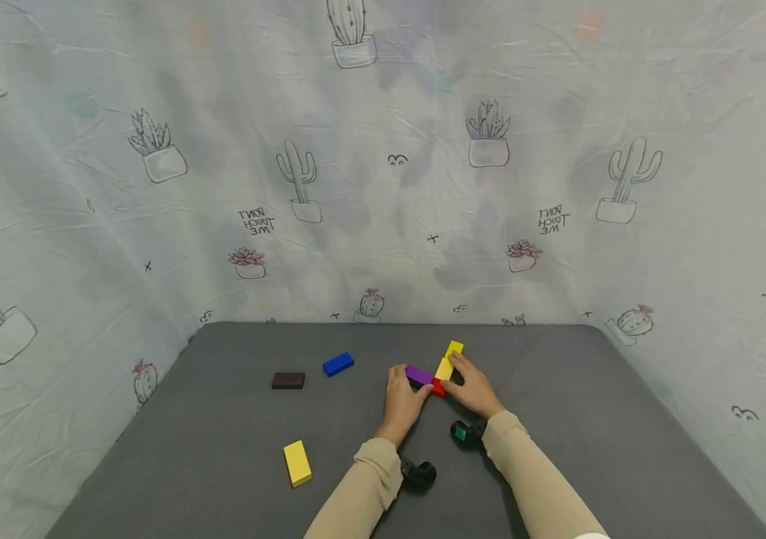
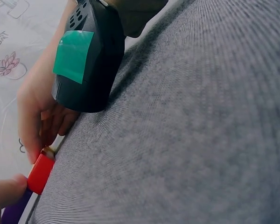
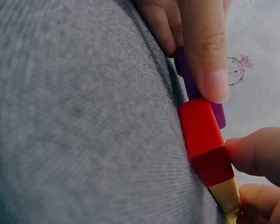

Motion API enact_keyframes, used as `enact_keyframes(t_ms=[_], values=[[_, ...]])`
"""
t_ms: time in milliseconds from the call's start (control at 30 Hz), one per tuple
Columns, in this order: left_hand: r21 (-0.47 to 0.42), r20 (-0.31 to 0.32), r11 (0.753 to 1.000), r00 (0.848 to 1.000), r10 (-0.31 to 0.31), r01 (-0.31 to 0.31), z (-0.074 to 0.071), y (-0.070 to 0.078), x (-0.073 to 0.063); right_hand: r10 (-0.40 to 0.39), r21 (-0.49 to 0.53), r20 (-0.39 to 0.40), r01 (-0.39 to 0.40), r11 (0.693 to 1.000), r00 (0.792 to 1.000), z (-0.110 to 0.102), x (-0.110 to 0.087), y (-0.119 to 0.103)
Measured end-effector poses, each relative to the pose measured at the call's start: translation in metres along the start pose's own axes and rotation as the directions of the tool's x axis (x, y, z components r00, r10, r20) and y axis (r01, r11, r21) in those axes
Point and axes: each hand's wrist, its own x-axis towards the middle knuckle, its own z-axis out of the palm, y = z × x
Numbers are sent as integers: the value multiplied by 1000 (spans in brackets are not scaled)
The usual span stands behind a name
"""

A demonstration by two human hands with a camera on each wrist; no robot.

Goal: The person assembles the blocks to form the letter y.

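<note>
A purple block (image 1: pixel 419 375), a small red block (image 3: pixel 206 140) and two yellow blocks meet in an angled line. My left hand (image 1: pixel 401 406) holds the purple block, its thumb close to the red block. From the right, my right hand (image 1: pixel 475 389) touches the line: its thumb is against the red block's edge and its fingers are on the near yellow block (image 1: pixel 444 368). The far yellow block (image 1: pixel 454 348) lies at the line's outer end. In the left wrist view the red block (image 2: pixel 41 173) shows between both hands. My fingers partly hide the yellow blocks.
To the left lie a blue block (image 1: pixel 338 364), a dark brown block (image 1: pixel 288 381) and another yellow block (image 1: pixel 298 463) on the grey table cloth (image 1: pixel 207 434). Black wrist devices (image 1: pixel 418 474) sit beneath both wrists. A cactus-printed curtain (image 1: pixel 383 187) stands behind the table.
</note>
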Motion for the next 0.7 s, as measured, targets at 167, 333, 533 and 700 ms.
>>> enact_keyframes(t_ms=[167,333,533,700], values=[[15,13,1000,1000,-7,6,-1,2,0,-13,4,-6,13,1000,1000,-1,0,1],[38,21,999,1000,-10,9,-2,3,0,-12,1,-4,12,1000,1000,0,0,0],[67,13,998,1000,-5,4,-2,3,-1,-10,-6,-3,10,1000,1000,-1,0,-1],[28,8,1000,1000,-11,11,-1,0,-1,-5,-7,-5,5,1000,1000,-1,0,-1]])
